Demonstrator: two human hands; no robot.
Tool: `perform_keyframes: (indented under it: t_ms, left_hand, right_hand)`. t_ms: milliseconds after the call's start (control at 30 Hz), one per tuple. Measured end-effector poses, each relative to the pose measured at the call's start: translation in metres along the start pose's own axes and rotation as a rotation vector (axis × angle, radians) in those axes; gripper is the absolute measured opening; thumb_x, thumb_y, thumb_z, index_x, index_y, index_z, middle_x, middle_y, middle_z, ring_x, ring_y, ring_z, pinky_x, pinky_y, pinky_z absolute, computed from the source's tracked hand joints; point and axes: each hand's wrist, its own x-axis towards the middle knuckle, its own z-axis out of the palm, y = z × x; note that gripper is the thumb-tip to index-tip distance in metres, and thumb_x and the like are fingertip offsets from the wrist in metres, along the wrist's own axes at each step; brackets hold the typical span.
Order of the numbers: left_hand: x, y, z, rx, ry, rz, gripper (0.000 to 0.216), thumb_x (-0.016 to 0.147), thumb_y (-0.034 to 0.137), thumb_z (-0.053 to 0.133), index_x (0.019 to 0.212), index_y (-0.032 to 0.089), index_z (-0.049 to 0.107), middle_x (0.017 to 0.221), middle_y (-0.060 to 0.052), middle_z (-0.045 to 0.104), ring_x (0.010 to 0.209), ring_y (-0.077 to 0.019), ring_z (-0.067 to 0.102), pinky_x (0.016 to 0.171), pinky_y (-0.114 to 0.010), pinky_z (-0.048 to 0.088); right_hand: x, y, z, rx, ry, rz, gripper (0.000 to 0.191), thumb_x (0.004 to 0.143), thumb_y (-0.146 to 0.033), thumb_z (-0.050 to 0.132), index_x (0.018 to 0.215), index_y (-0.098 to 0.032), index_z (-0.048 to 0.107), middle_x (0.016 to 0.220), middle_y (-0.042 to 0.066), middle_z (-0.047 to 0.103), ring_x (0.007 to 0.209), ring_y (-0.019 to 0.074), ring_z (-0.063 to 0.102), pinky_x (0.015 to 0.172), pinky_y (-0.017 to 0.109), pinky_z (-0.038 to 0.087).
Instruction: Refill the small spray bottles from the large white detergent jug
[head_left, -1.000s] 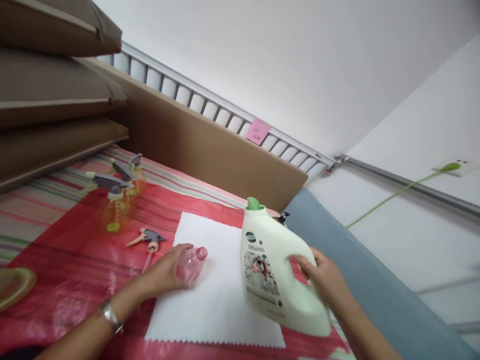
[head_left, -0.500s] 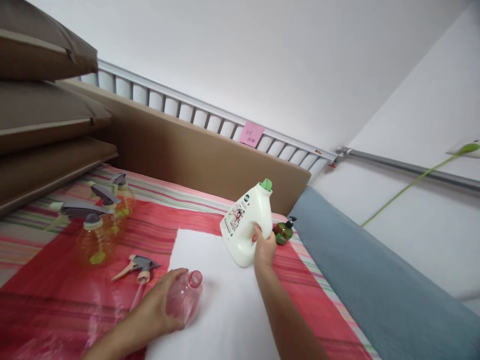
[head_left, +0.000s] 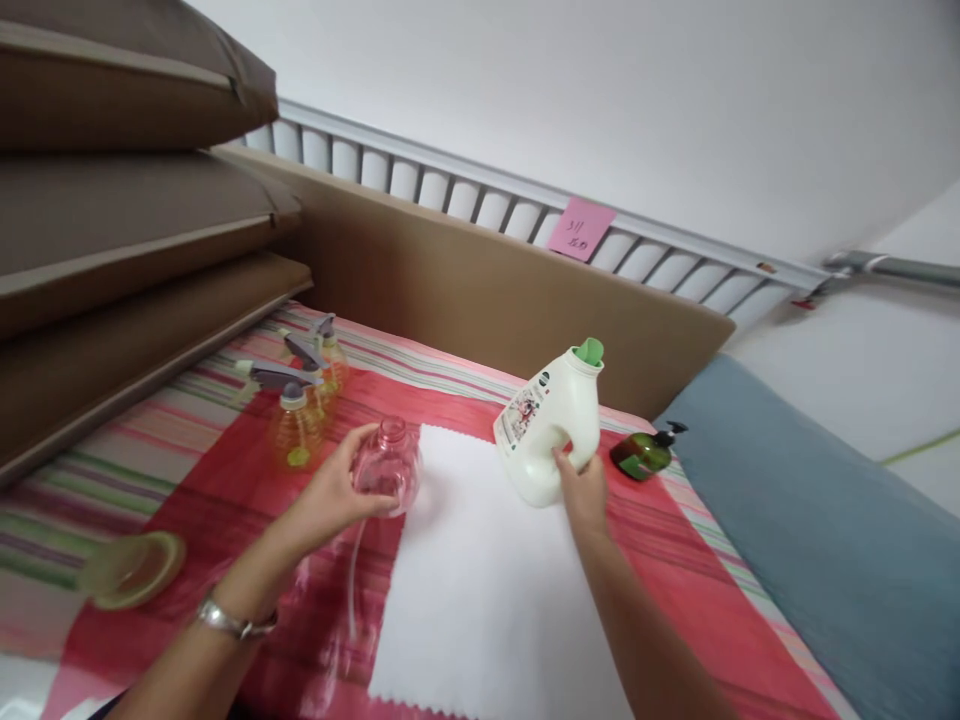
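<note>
My left hand is wrapped round a clear pink bottle with an open neck, held nearly upright near the upper left corner of a white cloth. A thin clear tube shows below this hand. My right hand grips the handle of a white detergent jug, which leans over the cloth's upper right part. The jug's green spout points up, with no cap on it. Right of the jug lies or leans a green pump bottle.
Several spray bottles with yellow contents stand at the left back on the red-striped cover. A yellowish round lid or dish lies front left. Stacked brown cushions, a brown board and a radiator border the surface.
The view has swung left, so things sit further right. My left hand has carried the pink bottle further back and turned it more upright. The loose spray head is now hidden.
</note>
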Motion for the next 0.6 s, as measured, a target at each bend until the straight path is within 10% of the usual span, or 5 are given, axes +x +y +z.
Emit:
perform_keyframes:
  t_ms: [267, 433, 600]
  left_hand:
    - [0.005, 0.000, -0.020, 0.000, 0.151, 0.011, 0.081, 0.054, 0.025, 0.076, 0.124, 0.018, 0.036, 0.125, -0.010, 0.048, 0.116, -0.0264, 0.049, 0.100, -0.043, 0.037]
    - [0.008, -0.007, -0.023, -0.021, 0.190, 0.037, 0.083, 0.052, 0.024, 0.078, 0.124, 0.020, 0.037, 0.126, -0.010, 0.048, 0.117, -0.0265, 0.047, 0.102, -0.043, 0.034]
    - [0.007, -0.005, -0.026, -0.023, 0.191, 0.082, 0.081, 0.052, 0.023, 0.075, 0.123, 0.017, 0.037, 0.127, -0.012, 0.046, 0.118, -0.0268, 0.046, 0.102, -0.043, 0.034]
  right_hand:
    - [-0.062, -0.026, -0.016, 0.025, -0.044, -0.152, 0.058, 0.076, -0.048, 0.047, 0.122, -0.013, 0.040, 0.126, 0.017, 0.048, 0.109, 0.0258, 0.050, 0.089, 0.038, 0.039]
    - [-0.140, -0.061, 0.055, -0.014, -0.646, -0.193, 0.030, 0.077, -0.040, 0.048, 0.093, -0.018, 0.062, 0.081, 0.004, 0.068, 0.067, 0.0192, 0.064, 0.060, 0.030, 0.049]
    - [-0.162, -0.094, 0.131, -0.172, -0.781, -0.253, 0.023, 0.075, -0.034, 0.057, 0.093, -0.020, 0.062, 0.087, 0.004, 0.067, 0.081, 0.0214, 0.062, 0.070, 0.032, 0.047]
